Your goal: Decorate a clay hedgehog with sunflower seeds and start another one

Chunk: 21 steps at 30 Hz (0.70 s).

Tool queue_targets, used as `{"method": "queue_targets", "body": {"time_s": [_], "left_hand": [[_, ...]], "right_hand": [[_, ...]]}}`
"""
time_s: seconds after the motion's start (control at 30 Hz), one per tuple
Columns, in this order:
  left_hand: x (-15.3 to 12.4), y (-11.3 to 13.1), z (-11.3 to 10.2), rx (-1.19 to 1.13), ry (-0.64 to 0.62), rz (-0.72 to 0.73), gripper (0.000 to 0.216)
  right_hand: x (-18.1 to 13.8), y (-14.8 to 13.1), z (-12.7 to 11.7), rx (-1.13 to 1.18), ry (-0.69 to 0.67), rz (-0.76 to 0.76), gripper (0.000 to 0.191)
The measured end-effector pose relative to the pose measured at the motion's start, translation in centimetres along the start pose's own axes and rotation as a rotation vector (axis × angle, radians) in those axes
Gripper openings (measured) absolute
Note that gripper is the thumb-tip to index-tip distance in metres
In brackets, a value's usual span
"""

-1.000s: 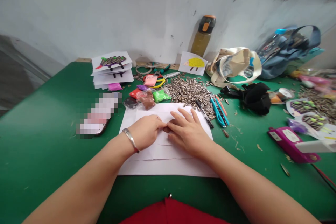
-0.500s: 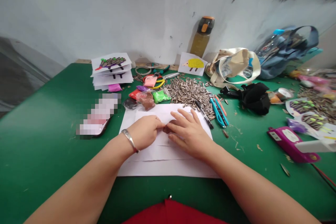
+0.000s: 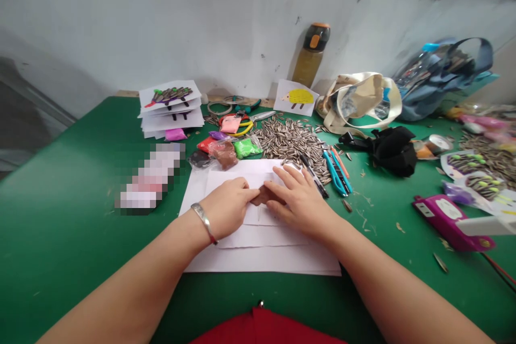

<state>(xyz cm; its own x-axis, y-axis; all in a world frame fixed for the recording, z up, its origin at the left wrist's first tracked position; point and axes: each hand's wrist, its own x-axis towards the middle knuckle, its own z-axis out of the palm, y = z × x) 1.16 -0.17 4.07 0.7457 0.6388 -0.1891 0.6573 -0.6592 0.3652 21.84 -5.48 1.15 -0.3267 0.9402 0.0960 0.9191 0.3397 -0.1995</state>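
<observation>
A flattened piece of brown modelling clay (image 3: 263, 196) lies on white paper (image 3: 262, 259), partly covered by my fingers. My left hand (image 3: 226, 205), with a silver bracelet at the wrist, is mostly curled; one digit reaches out to the clay's left edge. Over the clay's right side, my right hand (image 3: 300, 199) rests with its fingers spread and the fingertips touching it. Thin pencil-like lines show on the paper just below the clay. Bagged brown clay (image 3: 224, 154) and bagged green clay (image 3: 246, 147) sit beyond the paper's far edge.
Sunflower seeds (image 3: 288, 140) are heaped behind my right hand, beside a black pen (image 3: 315, 177) and a blue cutter (image 3: 335, 173). A blurred-out phone (image 3: 149, 180) lies left. Stacked hedgehog pictures (image 3: 171, 102), a bottle (image 3: 310, 56) and a cream bag (image 3: 358, 102) stand along the wall.
My right hand has shifted slightly right and more of the brown clay shows between the hands. My left hand has moved a little right and its digit still touches the clay.
</observation>
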Motion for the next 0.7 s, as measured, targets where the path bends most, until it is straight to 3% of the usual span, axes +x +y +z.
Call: {"method": "queue_targets", "body": {"time_s": [0.27,0.53,0.7], "left_hand": [[0.2,0.1,0.1,0.016,0.020,-0.005,0.031],[0.3,0.1,1.0,0.100,0.030,0.001,0.054],[0.4,0.6,1.2,0.130,0.039,-0.014,0.048]], "right_hand": [[0.2,-0.3,-0.4,0.035,-0.029,-0.006,0.040],[-0.3,1.1,-1.8,0.029,-0.022,0.098,0.045],[-0.5,0.5,-1.7,0.002,-0.098,0.056,0.045]]}}
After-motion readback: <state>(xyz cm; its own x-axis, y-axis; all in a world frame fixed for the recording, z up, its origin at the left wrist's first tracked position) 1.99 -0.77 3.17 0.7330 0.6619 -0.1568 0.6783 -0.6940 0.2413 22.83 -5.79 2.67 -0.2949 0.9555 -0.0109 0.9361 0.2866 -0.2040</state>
